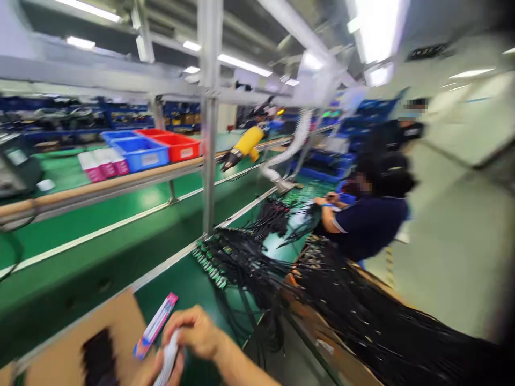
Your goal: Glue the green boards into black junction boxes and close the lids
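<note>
At the bottom of the head view, both hands are closed around a narrow white bundle (169,358) with fine lines, perhaps a stack of thin strips; its exact kind is blurred. My right hand (198,332) pinches its upper end. My left hand (149,370), partly cut off by the lower edge, grips it from below. Just behind the hands a slim pink, white and blue carton (156,325) lies slanted on the green bench. To the left, a dark flat piece (99,356) with jagged edges rests on brown cardboard (124,316).
Black cables (245,262) with small green boards (211,268) cover the bench to the right, and more fill a large carton (346,300). A co-worker (366,225) sits beyond. A metal post (209,118), yellow heat gun (245,145), and blue bin (140,155) stand at the back.
</note>
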`<action>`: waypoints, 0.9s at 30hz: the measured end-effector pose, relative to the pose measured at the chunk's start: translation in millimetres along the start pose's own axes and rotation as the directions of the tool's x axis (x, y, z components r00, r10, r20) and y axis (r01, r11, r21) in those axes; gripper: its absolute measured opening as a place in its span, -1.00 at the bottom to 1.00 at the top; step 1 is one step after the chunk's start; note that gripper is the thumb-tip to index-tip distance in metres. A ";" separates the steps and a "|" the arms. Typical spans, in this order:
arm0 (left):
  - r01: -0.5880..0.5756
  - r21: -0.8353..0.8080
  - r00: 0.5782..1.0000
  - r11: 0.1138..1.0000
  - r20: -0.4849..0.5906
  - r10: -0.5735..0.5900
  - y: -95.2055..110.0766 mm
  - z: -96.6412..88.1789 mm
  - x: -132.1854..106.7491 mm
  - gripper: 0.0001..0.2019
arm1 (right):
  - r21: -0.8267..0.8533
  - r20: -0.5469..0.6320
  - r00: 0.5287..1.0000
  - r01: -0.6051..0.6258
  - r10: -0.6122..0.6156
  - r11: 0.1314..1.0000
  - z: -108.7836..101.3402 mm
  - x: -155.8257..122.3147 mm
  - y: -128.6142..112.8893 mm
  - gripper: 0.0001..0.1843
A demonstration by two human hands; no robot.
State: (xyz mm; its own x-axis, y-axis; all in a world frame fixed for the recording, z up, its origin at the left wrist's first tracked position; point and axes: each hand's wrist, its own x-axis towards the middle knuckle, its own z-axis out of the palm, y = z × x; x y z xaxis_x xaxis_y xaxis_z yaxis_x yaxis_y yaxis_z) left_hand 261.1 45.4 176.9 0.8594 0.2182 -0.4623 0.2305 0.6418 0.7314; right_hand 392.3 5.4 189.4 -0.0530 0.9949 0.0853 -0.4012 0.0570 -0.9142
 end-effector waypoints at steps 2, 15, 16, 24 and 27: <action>0.015 -0.153 0.996 0.988 0.092 -0.001 -11.2 -11.7 -12.3 -0.57 | 0.139 -0.007 1.000 0.009 -0.008 0.990 8.7 5.7 2.0 -0.58; 0.071 -0.488 0.798 0.870 0.551 0.244 -7.6 5.2 -18.9 -0.55 | 0.199 -0.167 0.985 -0.002 0.036 0.980 21.2 8.7 -13.8 -0.70; 0.034 -0.507 0.801 0.861 0.530 0.280 -9.6 5.9 -21.5 -0.56 | 0.194 -0.222 0.974 0.000 0.044 0.981 26.0 4.8 -11.7 -0.74; -0.225 -0.572 0.826 0.789 0.317 0.466 -38.6 -15.6 -73.5 -0.60 | 0.405 -0.432 0.859 -0.088 0.276 0.910 84.1 -13.8 24.6 -0.90; -0.277 -0.497 0.865 0.822 0.244 0.439 -32.9 -15.8 -89.3 -0.65 | 0.431 -0.461 0.837 -0.082 0.297 0.899 82.5 -0.2 28.2 -0.91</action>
State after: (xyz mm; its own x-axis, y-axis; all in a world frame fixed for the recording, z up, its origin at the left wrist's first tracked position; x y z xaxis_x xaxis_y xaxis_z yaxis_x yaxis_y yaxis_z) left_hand 169.6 16.5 186.2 0.9557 0.2912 0.0433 -0.2755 0.8327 0.4803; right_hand 305.6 0.0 196.4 0.2577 0.8873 -0.3825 -0.7501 -0.0658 -0.6580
